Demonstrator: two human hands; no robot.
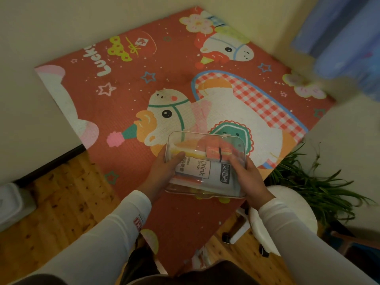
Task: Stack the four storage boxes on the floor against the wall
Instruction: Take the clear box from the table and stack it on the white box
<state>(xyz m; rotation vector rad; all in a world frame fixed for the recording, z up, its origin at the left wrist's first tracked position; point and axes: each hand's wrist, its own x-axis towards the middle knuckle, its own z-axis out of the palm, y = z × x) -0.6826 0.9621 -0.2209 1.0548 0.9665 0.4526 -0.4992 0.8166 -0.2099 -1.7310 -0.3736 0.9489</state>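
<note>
Clear storage box (pixel 205 167), which we judged rigid, light, slippery: left grip (pixel 164 171) and right grip (pixel 251 178) clasped its opposite sides.

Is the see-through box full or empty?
Not empty: a Drink Straw packet and other packs show through the clear box, gripped by left hand and right hand.

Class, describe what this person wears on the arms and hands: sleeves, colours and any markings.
Both arms wear long, close-fitting white sleeves ending at the wrists. The left sleeve carries a small red logo patch with white lettering; the right sleeve looks plain. The left hand and right hand are bare: no gloves, ring or watch show.
</note>
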